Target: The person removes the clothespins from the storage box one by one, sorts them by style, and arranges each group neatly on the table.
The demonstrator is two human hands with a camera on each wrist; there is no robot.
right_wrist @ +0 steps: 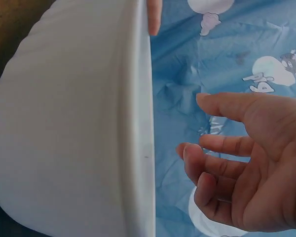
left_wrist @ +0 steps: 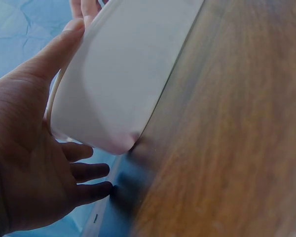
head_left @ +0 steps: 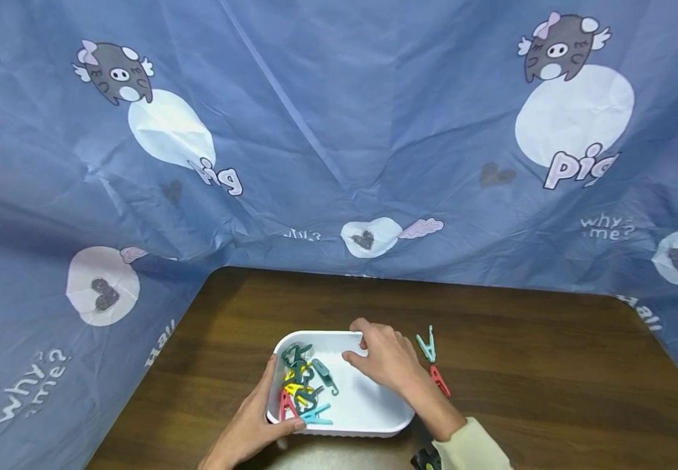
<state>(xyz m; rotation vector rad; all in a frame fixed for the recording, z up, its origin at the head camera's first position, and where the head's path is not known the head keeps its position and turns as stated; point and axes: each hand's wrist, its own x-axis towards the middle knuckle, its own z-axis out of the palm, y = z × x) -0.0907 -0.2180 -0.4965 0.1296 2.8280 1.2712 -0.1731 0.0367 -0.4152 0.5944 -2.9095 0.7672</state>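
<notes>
A white plastic basin stands near the table's front edge. Clothespins gather in its left part: dark green ones with hooks, yellow ones, a red one and a light blue one. My left hand holds the basin's front left corner, thumb at the front rim and fingers along the left side. In the left wrist view some of its fingers stand apart from the wall. Above the basin's right part hovers my right hand, fingers loosely bent, nothing visible in them.
Right of the basin, a mint green clothespin and a red clothespin lie on the brown wooden table. A blue printed cloth hangs behind and at the sides. A black object shows under the right wrist.
</notes>
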